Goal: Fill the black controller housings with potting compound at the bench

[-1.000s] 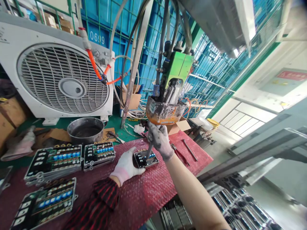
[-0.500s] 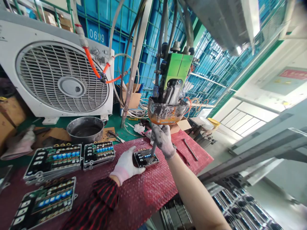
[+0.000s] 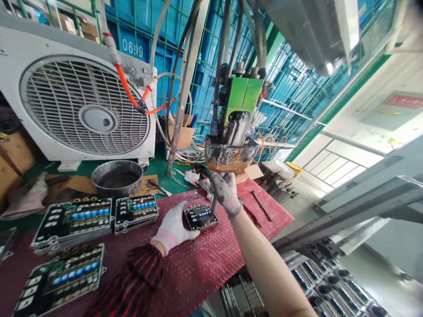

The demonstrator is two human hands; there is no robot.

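Observation:
My left hand (image 3: 174,226), in a white glove, grips the left end of a small circuit board in a metal case (image 3: 201,217), thumb along the near side. The case lies on a red bubble-wrap sheet (image 3: 211,264). Above it, my right hand (image 3: 227,193), in a stained glove, is closed round the grey nozzle (image 3: 214,204) of a green dispensing head (image 3: 243,99). The nozzle's lower end is over the right part of the board; I cannot tell whether it touches. A smeared plastic bowl (image 3: 228,159) surrounds the nozzle just above my right hand.
To the left lie larger cased boards (image 3: 74,220), some stacked. Behind them stand a metal basin (image 3: 117,176) and a white box fan (image 3: 89,101). Pliers (image 3: 253,213) and a metal rod (image 3: 262,205) lie right of my right hand. Hoses (image 3: 228,39) hang from above.
The nozzle has shifted slightly to the right over the board, and the green head has tipped a little. My left hand and the cased board stay in place.

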